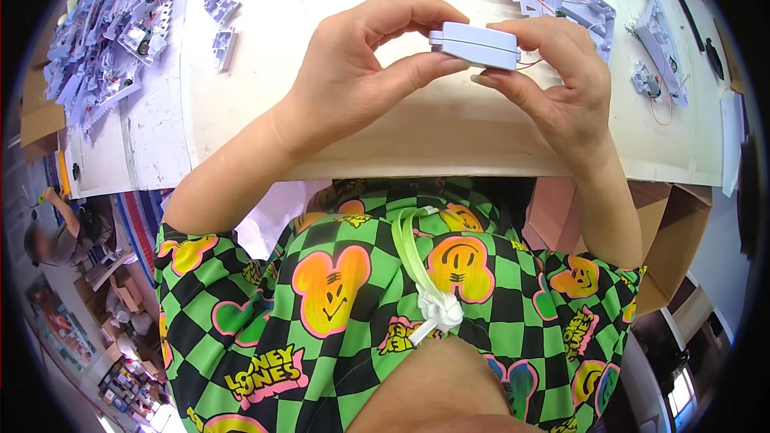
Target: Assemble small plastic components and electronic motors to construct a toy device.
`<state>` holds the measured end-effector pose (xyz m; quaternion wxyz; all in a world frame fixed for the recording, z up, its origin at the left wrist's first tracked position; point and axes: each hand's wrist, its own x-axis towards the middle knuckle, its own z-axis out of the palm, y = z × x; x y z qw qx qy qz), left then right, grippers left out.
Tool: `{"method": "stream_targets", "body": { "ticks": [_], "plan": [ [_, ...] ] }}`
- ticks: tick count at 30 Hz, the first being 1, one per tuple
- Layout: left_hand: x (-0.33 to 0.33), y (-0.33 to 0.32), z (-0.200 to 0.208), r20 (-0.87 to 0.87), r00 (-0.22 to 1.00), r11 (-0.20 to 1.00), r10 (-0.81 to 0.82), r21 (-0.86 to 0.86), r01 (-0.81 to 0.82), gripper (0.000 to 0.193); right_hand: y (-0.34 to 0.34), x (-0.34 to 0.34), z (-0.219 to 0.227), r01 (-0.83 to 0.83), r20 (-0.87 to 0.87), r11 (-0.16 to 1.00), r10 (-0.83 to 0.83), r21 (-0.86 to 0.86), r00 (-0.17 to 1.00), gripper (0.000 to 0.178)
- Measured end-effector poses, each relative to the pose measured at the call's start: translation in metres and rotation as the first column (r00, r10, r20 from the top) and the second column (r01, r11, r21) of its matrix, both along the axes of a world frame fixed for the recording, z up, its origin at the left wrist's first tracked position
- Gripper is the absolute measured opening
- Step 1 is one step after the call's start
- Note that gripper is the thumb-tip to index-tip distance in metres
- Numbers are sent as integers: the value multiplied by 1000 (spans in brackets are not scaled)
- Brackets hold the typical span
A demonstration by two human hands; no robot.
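Fingers [433, 68] bent over the broad cream worktop [261, 28], left hand [349, 60] and right hand [573, 72] pinch opposite ends of a pale-lilac boxy plastic casing [481, 44]. It looks light, stiff, slightly slick; those ends seem the surest hold.

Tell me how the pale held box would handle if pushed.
The pale box would probably stay stiff, its walls looking like moulded plastic. Its flat faces suggest sliding rather than rolling. The thin red wire at its right end looks floppy and may snag.

Over the table [241, 96], the case [479, 46] sits between parts heap [112, 40] left and housings [603, 18] right.
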<state>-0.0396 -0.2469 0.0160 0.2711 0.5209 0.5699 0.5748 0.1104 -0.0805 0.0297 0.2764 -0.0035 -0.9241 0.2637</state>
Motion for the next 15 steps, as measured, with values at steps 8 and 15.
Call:
{"method": "stream_targets", "body": {
  "ticks": [8, 15],
  "plan": [
    [0, 6, 9, -378, 926, 998, 15, 56, 6, 29, 3, 2, 3, -74, -74, 997, 72, -23, 995, 30],
    [2, 11, 2, -447, 894, 994, 26, 111, 26, 29, -2, 3, -19, -91, -156, 980, 63, -179, 986, 27]
  ]
}}
